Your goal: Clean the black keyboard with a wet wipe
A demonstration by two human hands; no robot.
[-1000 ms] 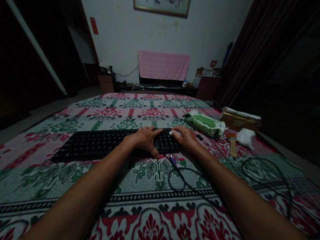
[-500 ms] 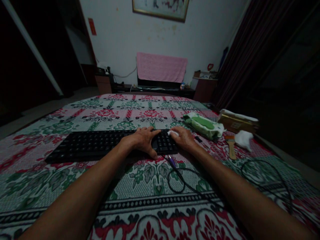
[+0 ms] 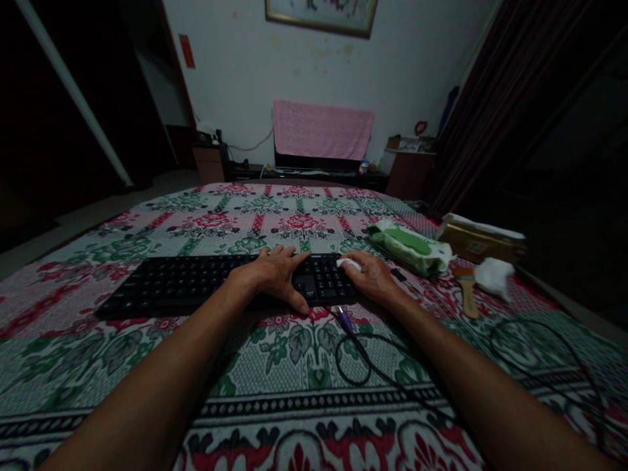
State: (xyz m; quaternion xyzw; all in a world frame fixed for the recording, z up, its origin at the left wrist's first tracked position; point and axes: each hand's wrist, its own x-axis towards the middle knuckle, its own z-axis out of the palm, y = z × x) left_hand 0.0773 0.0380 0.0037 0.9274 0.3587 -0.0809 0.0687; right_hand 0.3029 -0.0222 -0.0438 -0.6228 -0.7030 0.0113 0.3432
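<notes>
A black keyboard (image 3: 181, 284) lies across the patterned bedspread in front of me. My left hand (image 3: 277, 278) rests over its right half, fingers spread and thumb at the near edge. At the number pad's right edge, my right hand (image 3: 370, 278) is closed on a white wipe (image 3: 349, 263), pressing it near the upper right keys. The wipe is partly hidden by the fingers. A purple cable plug (image 3: 345, 319) lies just below the number pad, its dark cable looping on the cloth.
Right of the keyboard lie a green pack of wipes (image 3: 409, 247), a flat brush (image 3: 468, 294), a crumpled white wipe (image 3: 494, 277), a gold tissue box (image 3: 481, 240) and a small black piece (image 3: 399, 275). Looped cable (image 3: 544, 324) spreads at the right. The bedspread (image 3: 235, 203) extends beyond.
The view has shifted slightly, so everything sits a little further right. My left hand stays spread on the keyboard; my right hand still holds the wipe at the number pad's edge.
</notes>
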